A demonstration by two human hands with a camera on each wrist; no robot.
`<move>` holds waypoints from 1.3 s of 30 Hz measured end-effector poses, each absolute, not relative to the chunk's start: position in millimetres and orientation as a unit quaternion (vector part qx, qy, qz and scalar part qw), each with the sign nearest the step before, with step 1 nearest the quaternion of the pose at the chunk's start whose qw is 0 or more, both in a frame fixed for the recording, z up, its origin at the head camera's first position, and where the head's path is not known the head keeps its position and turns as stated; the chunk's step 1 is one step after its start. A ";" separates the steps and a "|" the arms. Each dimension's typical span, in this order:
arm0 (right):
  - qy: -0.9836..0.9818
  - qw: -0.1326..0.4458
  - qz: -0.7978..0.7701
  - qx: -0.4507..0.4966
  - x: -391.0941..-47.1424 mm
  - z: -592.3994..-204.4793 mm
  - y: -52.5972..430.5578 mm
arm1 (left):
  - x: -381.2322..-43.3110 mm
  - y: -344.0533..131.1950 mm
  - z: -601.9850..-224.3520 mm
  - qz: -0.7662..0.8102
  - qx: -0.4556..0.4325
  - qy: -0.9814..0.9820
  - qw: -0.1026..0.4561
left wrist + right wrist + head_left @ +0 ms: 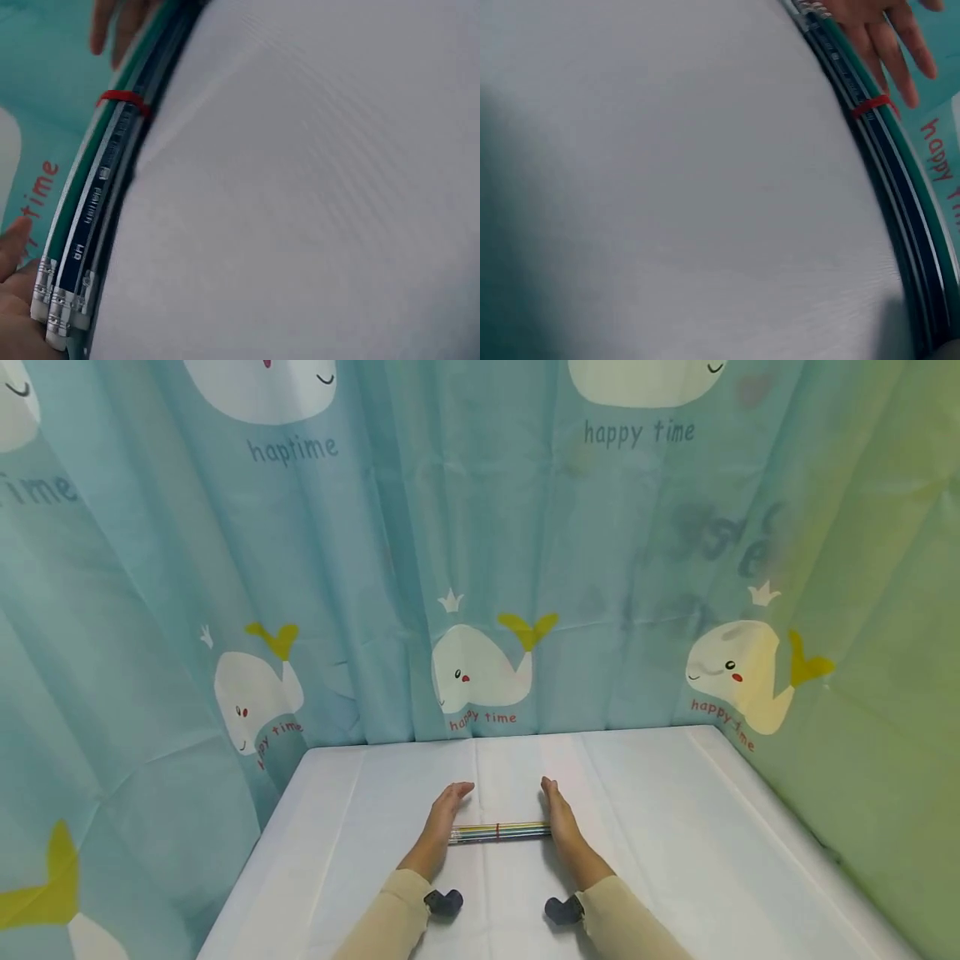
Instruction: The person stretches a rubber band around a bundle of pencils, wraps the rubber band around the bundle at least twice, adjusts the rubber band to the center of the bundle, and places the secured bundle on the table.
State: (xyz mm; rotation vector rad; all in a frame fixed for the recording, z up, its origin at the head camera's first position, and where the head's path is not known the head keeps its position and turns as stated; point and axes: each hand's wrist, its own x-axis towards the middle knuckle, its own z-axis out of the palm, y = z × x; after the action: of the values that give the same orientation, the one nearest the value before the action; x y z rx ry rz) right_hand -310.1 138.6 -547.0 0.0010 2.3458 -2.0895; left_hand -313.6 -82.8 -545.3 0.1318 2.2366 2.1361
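Showing red band binding pencils: wrist views.

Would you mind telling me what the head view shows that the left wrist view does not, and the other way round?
Only the head view shows both hands whole, left hand and right hand, pressing flat against opposite ends of the bundle of pencils, plus the whole white table and the whale-print curtain. Only the left wrist view shows the pencils' metal-banded eraser ends against the left palm and printing on the barrels. Both show the bundle, its red band and the table.
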 end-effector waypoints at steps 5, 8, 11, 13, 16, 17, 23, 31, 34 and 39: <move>0.760 -0.002 -0.649 -0.019 -306.1 -546.0 131.2 | -314.7 -81.9 -549.3 0.764 0.030 0.644 0.026; 0.789 -0.002 -0.612 -0.047 -306.5 -545.7 130.2 | -316.3 -78.7 -549.1 0.776 0.017 0.631 0.010; 0.810 -0.015 -0.583 -0.064 -307.3 -546.1 132.9 | -318.6 -74.3 -546.4 0.756 0.017 0.655 0.003; 0.808 -0.021 -0.585 -0.060 -308.6 -545.7 136.8 | -320.1 -73.0 -544.1 0.730 0.017 0.683 0.001; 0.780 -0.005 -0.625 -0.035 -312.1 -543.6 144.2 | -319.6 -75.4 -540.4 0.679 0.005 0.734 -0.012; 0.760 0.000 -0.649 -0.022 -313.8 -542.3 146.7 | -319.6 -77.4 -540.0 0.667 -0.005 0.745 -0.016; 0.595 -0.012 -0.803 0.037 -319.6 -536.1 156.5 | -316.6 -89.4 -544.7 0.708 -0.010 0.705 -0.038; 0.561 -0.012 -0.827 0.030 -314.4 -545.0 142.6 | -307.0 -73.8 -555.0 0.668 0.000 0.740 -0.075; 0.579 -0.019 -0.813 0.047 -314.8 -548.4 137.4 | -307.5 -71.3 -557.3 0.663 0.019 0.746 -0.054; 0.636 -0.038 -0.769 0.040 -316.3 -549.4 129.3 | -306.9 -71.1 -556.4 0.629 0.083 0.773 -0.003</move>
State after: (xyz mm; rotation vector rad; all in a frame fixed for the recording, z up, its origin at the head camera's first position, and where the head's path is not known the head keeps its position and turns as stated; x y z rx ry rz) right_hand -316.3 129.3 -549.4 0.1295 2.0489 -2.4765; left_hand -306.9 -71.1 -556.4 0.2607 2.4318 1.9807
